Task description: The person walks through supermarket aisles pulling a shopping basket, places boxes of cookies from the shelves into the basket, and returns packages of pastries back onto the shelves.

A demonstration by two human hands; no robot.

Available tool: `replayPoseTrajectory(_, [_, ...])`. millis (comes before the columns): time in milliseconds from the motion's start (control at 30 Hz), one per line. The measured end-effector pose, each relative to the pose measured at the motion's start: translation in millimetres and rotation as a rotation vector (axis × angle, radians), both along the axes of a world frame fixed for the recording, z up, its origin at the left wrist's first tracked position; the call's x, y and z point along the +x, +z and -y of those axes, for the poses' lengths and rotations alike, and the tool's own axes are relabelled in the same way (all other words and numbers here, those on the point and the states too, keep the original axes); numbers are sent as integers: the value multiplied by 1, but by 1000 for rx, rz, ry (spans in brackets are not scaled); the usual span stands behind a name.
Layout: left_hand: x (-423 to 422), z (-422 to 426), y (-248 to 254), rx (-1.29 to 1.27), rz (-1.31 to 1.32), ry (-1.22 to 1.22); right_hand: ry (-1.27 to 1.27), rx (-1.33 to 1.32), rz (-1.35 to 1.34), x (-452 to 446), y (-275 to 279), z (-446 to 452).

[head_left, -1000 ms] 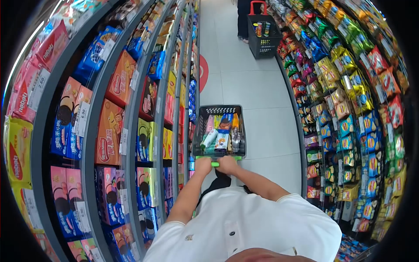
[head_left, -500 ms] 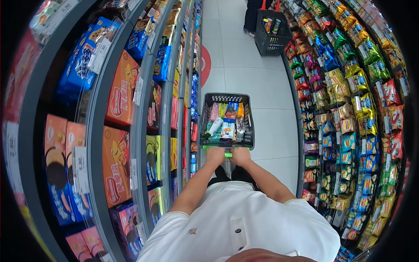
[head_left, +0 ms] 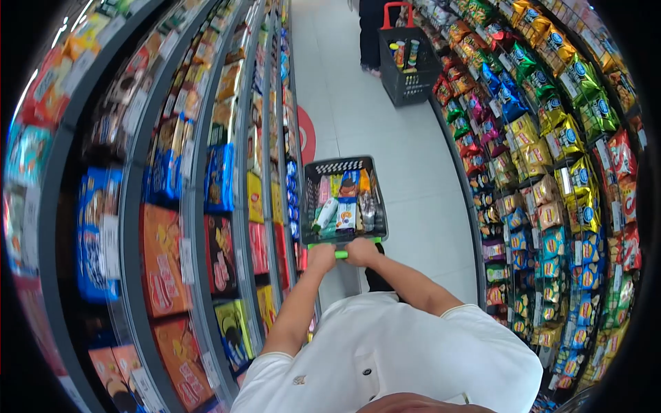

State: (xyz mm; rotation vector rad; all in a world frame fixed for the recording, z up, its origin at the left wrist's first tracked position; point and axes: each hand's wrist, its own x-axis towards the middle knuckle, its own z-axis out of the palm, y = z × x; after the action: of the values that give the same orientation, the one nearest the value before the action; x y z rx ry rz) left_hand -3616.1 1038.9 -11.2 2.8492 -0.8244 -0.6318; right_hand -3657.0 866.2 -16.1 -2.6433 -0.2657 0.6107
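Left hand (head_left: 321, 258) and right hand (head_left: 361, 252) curl closed around a green handle (head_left: 341, 255). Just ahead of the grip sits a dark plastic basket (head_left: 308, 203), walls pierced with holes, holding a rounded white container (head_left: 326, 213), a flat white-and-blue packet (head_left: 346, 215) and more packets. Farther ahead, rightward, another basket (head_left: 412, 91) holds cylindrical cans (head_left: 399, 55) near a person in dark trousers (head_left: 370, 34). Orange boxes (head_left: 164, 258) stand left of the grip; crinkled shiny bags (head_left: 567, 138) hang right.

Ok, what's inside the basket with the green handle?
The basket shows, among others, a rounded white pack, a white-and-blue packet, a pink pack and an orange pack. Anything beneath them is covered.
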Motion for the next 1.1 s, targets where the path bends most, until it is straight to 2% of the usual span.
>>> replayPoseTrajectory(167, [61, 21, -9, 82, -94, 9, -26, 24, -6, 60, 11, 23])
replayPoseTrajectory(233, [84, 33, 8, 132, -138, 27, -30, 82, 35, 81, 11, 33])
replayPoseTrajectory(333, [117, 40, -2, 194, -178, 51, -4, 59, -14, 114, -3, 38])
replayPoseTrajectory(600, [211, 68, 10, 242, -159, -18, -54, 120, 17, 201, 17, 67])
replayPoseTrajectory(900, [341, 100, 18, 128, -86, -28, -135, 88, 22, 330, 16, 95])
replayPoseTrajectory(1100, [430, 122, 5, 74, -48, -44, -114, 6, 13, 419, 12, 118])
